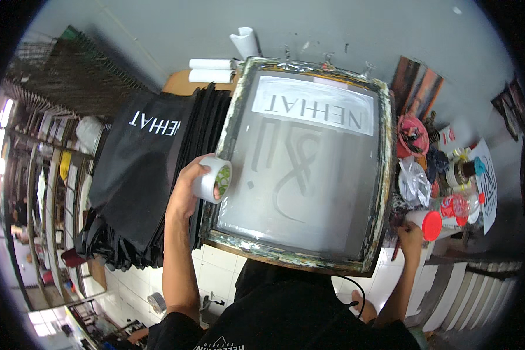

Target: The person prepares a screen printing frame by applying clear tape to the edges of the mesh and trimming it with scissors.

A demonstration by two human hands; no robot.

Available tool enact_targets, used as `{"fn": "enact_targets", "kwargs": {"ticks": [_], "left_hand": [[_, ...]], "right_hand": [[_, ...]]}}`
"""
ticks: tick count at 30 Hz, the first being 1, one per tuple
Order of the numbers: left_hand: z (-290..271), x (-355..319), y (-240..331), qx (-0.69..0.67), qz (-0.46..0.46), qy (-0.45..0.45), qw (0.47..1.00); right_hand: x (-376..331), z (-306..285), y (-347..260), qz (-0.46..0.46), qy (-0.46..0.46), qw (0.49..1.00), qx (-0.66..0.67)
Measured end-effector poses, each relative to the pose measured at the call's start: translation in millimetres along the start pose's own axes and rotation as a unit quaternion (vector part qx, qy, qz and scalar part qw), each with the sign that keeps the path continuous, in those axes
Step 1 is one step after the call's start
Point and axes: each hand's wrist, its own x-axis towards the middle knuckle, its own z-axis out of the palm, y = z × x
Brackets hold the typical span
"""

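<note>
My left hand [188, 185] is closed around a wide roll of tape [203, 184] with a green-patterned core, held at the left edge of a screen printing frame [297, 263]. The frame's wooden border is stained with paint. Its grey mesh [338, 192] bears a large faint curved design, and a white strip with dark lettering [315, 105] lies across the far part. To the right of the frame, my right hand [411, 238] is at a white jar [415, 218] with a red lid, its fingers appearing closed against the side. A thin dark red stick shows beside that hand.
Black printed fabric pieces [137, 169] are stacked left of the frame. White paper rolls [211, 76] lie behind them. At right stand a pink container [412, 137], a crumpled clear plastic bag [414, 181] and several jars. Wire racks [58, 76] fill the far left.
</note>
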Motion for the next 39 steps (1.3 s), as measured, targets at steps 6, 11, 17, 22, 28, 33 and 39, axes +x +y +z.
{"fn": "enact_targets", "kwargs": {"ticks": [6, 11, 17, 22, 28, 33, 39], "left_hand": [[8.9, 2.7, 3.3, 0.06, 0.015, 0.038, 0.997], [12.8, 3.5, 16.6, 0.113, -0.042, 0.012, 0.993], [14.9, 7.2, 21.9, 0.134, -0.032, 0.032, 0.99], [11.8, 8.6, 24.1, 0.123, -0.05, 0.017, 0.991], [8.3, 15.5, 22.6, 0.111, -0.063, 0.023, 0.992], [10.5, 20.9, 20.3, 0.131, -0.06, 0.028, 0.989], [8.8, 27.7, 17.1, 0.14, -0.075, 0.016, 0.987]], "right_hand": [[-4.9, -72.5, -91.0, 0.017, -0.07, 0.858, 0.509], [16.1, -50.2, -253.5, -0.115, -0.391, 0.832, 0.376], [27.5, 28.8, -351.8, -0.195, -0.578, 0.682, 0.403], [25.8, 43.6, -373.9, -0.316, -0.471, 0.76, 0.318], [20.4, 54.3, -400.3, -0.482, -0.331, 0.799, 0.137], [25.9, 62.4, -413.4, -0.505, -0.306, 0.805, 0.052], [25.2, 62.0, -423.6, -0.483, -0.33, 0.811, 0.009]]}}
